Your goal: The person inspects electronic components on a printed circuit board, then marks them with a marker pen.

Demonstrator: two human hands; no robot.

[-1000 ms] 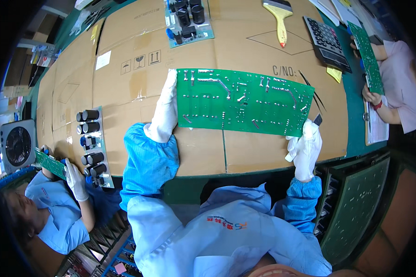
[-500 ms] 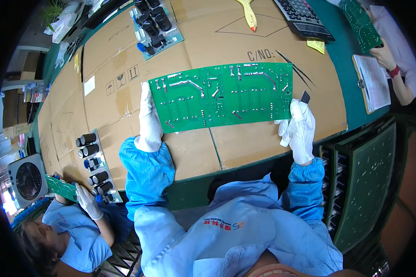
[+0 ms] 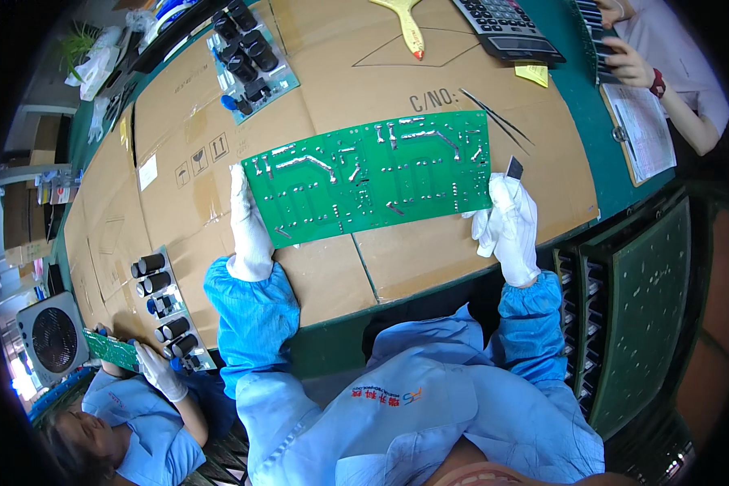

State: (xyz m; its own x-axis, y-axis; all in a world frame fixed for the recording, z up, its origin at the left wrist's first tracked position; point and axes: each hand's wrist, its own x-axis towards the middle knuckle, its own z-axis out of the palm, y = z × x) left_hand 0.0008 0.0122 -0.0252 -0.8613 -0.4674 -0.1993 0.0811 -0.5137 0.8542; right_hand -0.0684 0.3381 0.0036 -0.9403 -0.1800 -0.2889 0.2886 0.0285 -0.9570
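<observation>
A long green circuit board (image 3: 373,180) is held up above the cardboard, its soldered side facing up. My left hand (image 3: 251,235), in a white glove, grips the board's left edge, with the fingers partly hidden under it. Gloved as well, my right hand (image 3: 512,227) is closed at the board's lower right corner. From between its fingers sticks a small dark flat piece (image 3: 515,168); what it belongs to is hidden in the hand. Tweezers (image 3: 498,121) lie just beyond the board's right end.
Boards with black capacitors lie at the far left (image 3: 251,61) and near left (image 3: 170,312). A brush (image 3: 409,32), calculator (image 3: 510,34) and clipboard (image 3: 638,134) are farther off. Co-workers hold boards at left (image 3: 112,348) and right (image 3: 591,40). A green rack (image 3: 648,300) stands at right.
The view has shifted slightly, so most things appear a little farther left. The right-hand co-worker has tilted their board nearly edge-on. My grip on the board looks the same.
</observation>
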